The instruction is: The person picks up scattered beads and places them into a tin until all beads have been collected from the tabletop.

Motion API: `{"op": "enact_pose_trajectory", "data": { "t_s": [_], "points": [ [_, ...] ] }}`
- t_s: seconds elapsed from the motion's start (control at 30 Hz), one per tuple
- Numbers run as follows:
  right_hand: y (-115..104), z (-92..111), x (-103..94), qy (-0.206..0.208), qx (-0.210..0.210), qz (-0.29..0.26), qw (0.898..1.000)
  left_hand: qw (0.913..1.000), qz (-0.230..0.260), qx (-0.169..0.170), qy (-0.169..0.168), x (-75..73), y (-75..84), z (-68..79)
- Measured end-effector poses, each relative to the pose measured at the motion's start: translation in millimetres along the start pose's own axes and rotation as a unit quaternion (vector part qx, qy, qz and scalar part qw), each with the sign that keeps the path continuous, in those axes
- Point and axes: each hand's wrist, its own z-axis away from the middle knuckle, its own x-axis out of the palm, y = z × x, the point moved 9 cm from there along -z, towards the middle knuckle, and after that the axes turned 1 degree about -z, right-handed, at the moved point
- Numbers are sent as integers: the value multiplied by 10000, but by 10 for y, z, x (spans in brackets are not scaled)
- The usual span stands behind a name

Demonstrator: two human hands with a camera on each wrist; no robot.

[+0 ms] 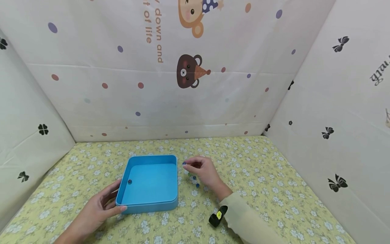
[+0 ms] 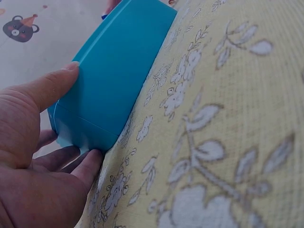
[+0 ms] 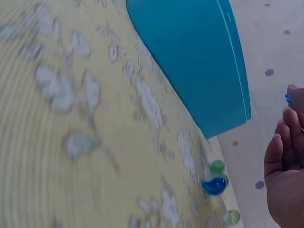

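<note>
A shallow blue square box (image 1: pixel 149 183) sits on the table with one dark marble (image 1: pixel 129 181) inside, near its left wall. My left hand (image 1: pixel 99 208) holds the box's front left corner, thumb at the front rim and fingers against the left side. Just past the box's right wall, my right hand (image 1: pixel 202 170) pinches a blue marble (image 1: pixel 184 163) between thumb and fingertips, above the cloth. Below that hand lie loose marbles; in the right wrist view, a green marble (image 3: pixel 217 166), a blue marble (image 3: pixel 215 186) and a pale green marble (image 3: pixel 232 217) show.
A yellow flowered cloth (image 1: pixel 259 189) covers the table. White printed sheets stand as a back wall (image 1: pixel 152 101) and on both sides. A black band with a yellow flower (image 1: pixel 218 216) is at the right sleeve's cuff.
</note>
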Motion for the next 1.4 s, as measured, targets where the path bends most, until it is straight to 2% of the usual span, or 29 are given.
{"op": "enact_pose_trajectory", "data": {
  "t_s": [0.17,0.57,0.93,1.27,1.4],
  "points": [
    [-13,-34,99,-88,-101,-140,9998,10000,-24,65,0,5,22,7],
    [-146,-70,290,-234,-317,-82,9992,9999,-45,98,-1,8,31,9],
    [-218,-119,460,-330,-292,-132,9989,9999,-71,73,22,9,20,3],
    [-307,-179,621,-338,-254,268,9987,10000,-69,-26,46,6,2,6],
    [-353,-202,692,-387,-259,357,9983,9999,-133,31,31,7,20,5]
  ]
}}
